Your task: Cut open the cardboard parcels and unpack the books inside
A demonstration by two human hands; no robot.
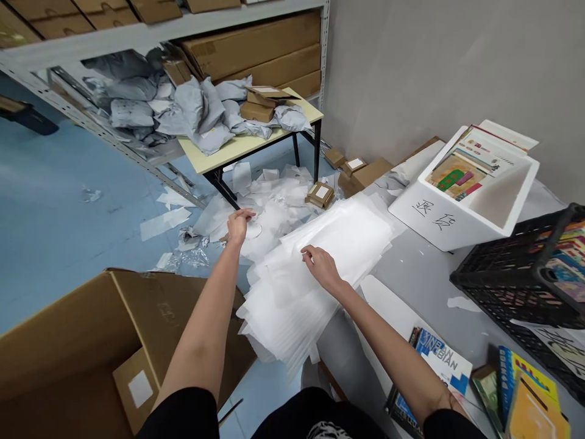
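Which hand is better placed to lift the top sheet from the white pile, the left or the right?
Right, I think. The right hand already lies on the white sheets, with its fingers on the top layer. The left hand is out past the pile's far edge, so it would have to move over first.

The right hand (322,267) lay on a stack of white foam sheets (292,311). The left hand (240,227) hovered open at the stack's far edge, above loose sheets (274,213) on the floor. A cardboard box (150,329) stood below the left arm.
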